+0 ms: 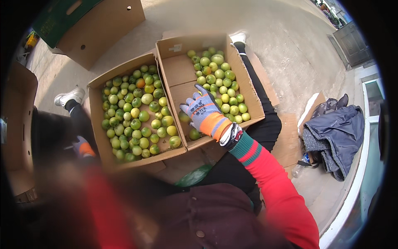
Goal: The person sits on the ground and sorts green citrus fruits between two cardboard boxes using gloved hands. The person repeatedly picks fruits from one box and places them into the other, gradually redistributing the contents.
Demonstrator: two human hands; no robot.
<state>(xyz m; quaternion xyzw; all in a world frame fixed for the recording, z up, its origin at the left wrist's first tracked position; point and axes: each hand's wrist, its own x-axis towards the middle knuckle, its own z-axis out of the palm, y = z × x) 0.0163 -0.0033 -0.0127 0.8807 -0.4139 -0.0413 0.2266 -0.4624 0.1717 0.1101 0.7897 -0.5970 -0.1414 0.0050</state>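
My right hand (205, 114), in a grey and orange work glove, reaches into the right cardboard box (178, 68). Its thumb and index finger curve round a green tomato (183, 116) by the box's left wall, while the other fingers spread out. Another green tomato (194, 134) lies under the wrist side of the glove. Green and yellowish tomatoes (218, 74) fill the right part of this box. More tomatoes (134, 113), a few turning orange, cover most of the left cardboard box (96, 89). Outside that box hangs my left hand (84, 147), gloved alike; its fingers are too dark and blurred to read.
My legs stretch out around the two boxes. A large green and brown carton (103, 31) stands beyond, and another carton (18, 124) at the far left. To the right lie a grey jacket (336, 137), a clear plastic bottle (299, 168) and flat cardboard (286, 141). A green plastic bag (194, 176) lies near me.
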